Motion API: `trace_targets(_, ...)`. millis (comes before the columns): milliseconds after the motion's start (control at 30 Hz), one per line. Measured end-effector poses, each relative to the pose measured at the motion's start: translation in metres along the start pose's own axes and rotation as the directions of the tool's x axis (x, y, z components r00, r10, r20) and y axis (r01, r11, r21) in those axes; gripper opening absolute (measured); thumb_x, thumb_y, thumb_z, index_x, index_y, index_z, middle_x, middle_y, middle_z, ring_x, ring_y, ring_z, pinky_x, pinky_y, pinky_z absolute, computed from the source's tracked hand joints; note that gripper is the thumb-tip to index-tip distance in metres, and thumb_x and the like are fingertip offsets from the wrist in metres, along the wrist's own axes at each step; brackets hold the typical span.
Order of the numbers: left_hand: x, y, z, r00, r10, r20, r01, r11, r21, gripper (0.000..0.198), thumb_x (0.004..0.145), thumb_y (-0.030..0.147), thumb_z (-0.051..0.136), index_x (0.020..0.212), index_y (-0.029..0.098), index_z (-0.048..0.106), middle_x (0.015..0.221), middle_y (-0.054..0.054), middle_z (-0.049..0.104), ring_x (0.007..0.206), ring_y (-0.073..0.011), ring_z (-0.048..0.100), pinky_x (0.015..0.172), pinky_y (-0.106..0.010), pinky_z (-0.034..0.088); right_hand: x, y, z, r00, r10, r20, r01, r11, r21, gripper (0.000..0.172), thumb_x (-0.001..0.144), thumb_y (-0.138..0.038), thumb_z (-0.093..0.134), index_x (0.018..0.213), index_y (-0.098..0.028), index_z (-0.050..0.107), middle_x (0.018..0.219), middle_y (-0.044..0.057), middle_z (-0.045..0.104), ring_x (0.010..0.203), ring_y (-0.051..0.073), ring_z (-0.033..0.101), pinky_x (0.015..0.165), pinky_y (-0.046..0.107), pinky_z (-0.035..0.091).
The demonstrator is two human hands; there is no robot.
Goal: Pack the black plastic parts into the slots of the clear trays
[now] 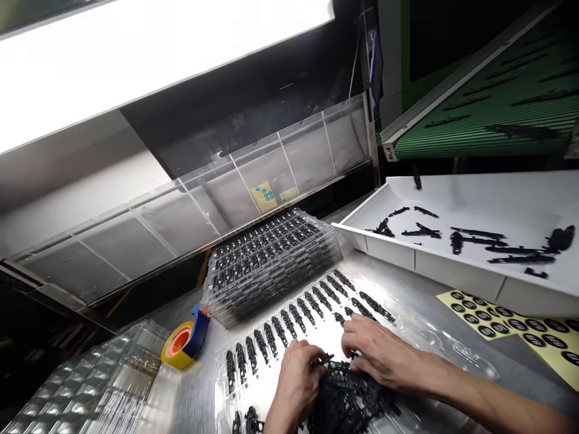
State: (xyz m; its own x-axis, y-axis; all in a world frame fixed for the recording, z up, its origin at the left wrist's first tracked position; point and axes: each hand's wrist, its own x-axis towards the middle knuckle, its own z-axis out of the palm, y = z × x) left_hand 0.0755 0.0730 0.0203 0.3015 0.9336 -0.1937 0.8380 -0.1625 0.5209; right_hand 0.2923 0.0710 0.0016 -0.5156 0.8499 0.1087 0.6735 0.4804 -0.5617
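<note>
A heap of black plastic parts (355,401) lies at the front of a clear plastic tray (220,398). My left hand (298,377) is at the heap's left edge, its fingers curled onto a black part there. From the right, my right hand (380,349) reaches over the heap with bent fingers; what sits between its thumb and fingertips is mostly hidden. Slim black parts (281,330) stand side by side in a slanting row across the tray. A shorter second row (376,306) shows beyond my right hand, and a few parts (250,419) lie at front left.
Filled clear trays (271,265) are stacked behind. Blank trays (94,380) and tape rolls (181,340) stand left. A white bin (452,271) with loose black parts sits right, below a green conveyor belt (488,114). Yellow sticker sheets (520,337) lie before the bin.
</note>
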Motion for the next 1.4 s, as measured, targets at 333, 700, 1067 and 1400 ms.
trace_targets(333, -0.02, -0.021, -0.001, 0.983, 0.158, 0.097, -0.135, 0.968, -0.21, 0.033, 0.07, 0.014, 0.057, 0.092, 0.03, 0.076, 0.091, -0.001, 0.067, 0.088, -0.0169, 0.059, 0.077, -0.027, 0.039, 0.011, -0.011, -0.061, 0.992, 0.108, -0.067, -0.082, 0.947, 0.31, 0.027, 0.091, -0.037, 0.052, 0.079, -0.016, 0.065, 0.082, 0.004, 0.065, 0.074, 0.016, 0.059, 0.065, 0.028, 0.047)
trace_targets(700, -0.02, -0.034, 0.007, 0.975, 0.168, -0.148, -0.212, 0.902, -0.377, 0.026, 0.079, 0.018, 0.054, 0.097, 0.022, 0.073, 0.089, -0.005, 0.064, 0.085, -0.0182, 0.059, 0.077, -0.03, 0.041, 0.065, 0.003, -0.011, 0.993, 0.103, 0.061, -0.106, 0.993, 0.045, 0.027, 0.08, -0.025, 0.065, 0.106, -0.019, 0.07, 0.109, 0.007, 0.068, 0.099, 0.024, 0.062, 0.084, 0.038, 0.049)
trace_targets(1067, -0.012, -0.04, 0.016, 0.93, -0.086, -0.358, -0.146, 0.807, -0.572, 0.033, 0.086, 0.025, 0.048, 0.115, 0.021, 0.065, 0.105, -0.007, 0.062, 0.099, -0.02, 0.058, 0.091, -0.035, 0.045, 0.024, -0.009, 0.005, 0.959, -0.204, 0.199, 0.213, 0.977, -0.024, 0.036, 0.087, -0.005, 0.046, 0.103, -0.027, 0.07, 0.115, 0.001, 0.062, 0.105, 0.02, 0.053, 0.083, 0.034, 0.041)
trace_targets(1400, -0.016, -0.031, -0.014, 0.933, -0.21, -0.291, 0.047, 0.876, -0.48, 0.026, 0.084, 0.021, 0.051, 0.104, 0.021, 0.068, 0.108, -0.005, 0.067, 0.097, -0.0205, 0.06, 0.085, -0.034, 0.048, 0.032, -0.012, -0.013, 0.984, -0.139, 0.111, 0.122, 0.982, 0.146, 0.024, 0.097, -0.03, 0.043, 0.11, -0.019, 0.061, 0.102, 0.006, 0.064, 0.09, 0.019, 0.057, 0.079, 0.035, 0.043)
